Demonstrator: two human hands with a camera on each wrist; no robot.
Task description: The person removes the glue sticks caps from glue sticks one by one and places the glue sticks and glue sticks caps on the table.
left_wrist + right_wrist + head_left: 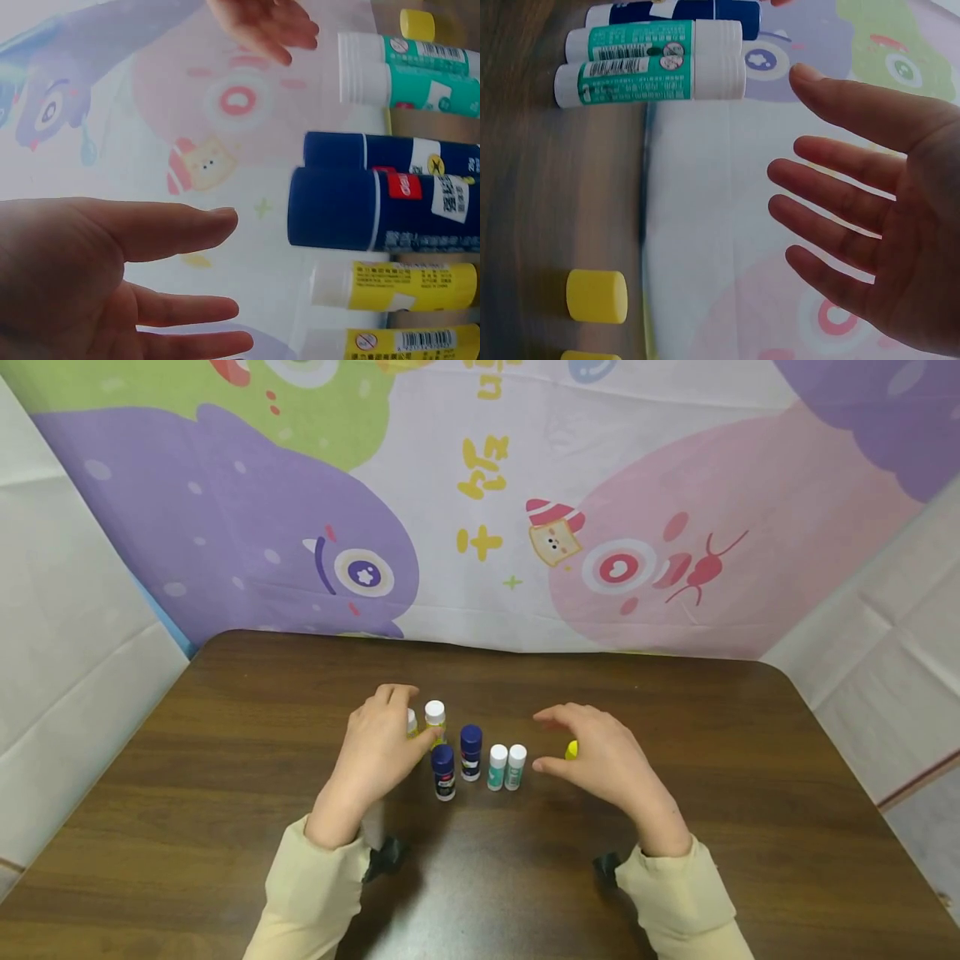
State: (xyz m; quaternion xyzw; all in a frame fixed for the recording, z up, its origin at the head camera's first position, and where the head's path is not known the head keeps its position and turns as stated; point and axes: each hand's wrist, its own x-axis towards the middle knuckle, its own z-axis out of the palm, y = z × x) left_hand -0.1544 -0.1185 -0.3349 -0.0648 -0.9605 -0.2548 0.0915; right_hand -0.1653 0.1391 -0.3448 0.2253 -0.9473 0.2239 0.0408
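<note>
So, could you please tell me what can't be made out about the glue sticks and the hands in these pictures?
- Head view: the left hand covers most of one yellow-labelled stick, so any touch is unclear.
- Head view: the right hand hides nearly all of the yellow cap.
- Right wrist view: a second yellow piece is cut off by the bottom edge.
- All views: label print is too small or blurred.

— What stands behind the dark wooden table (225, 793)?
— A colourful cartoon backdrop (480, 502), with a purple blob, a pink blob and a small toast figure. White sheets (67, 635) hang at both sides.
</note>
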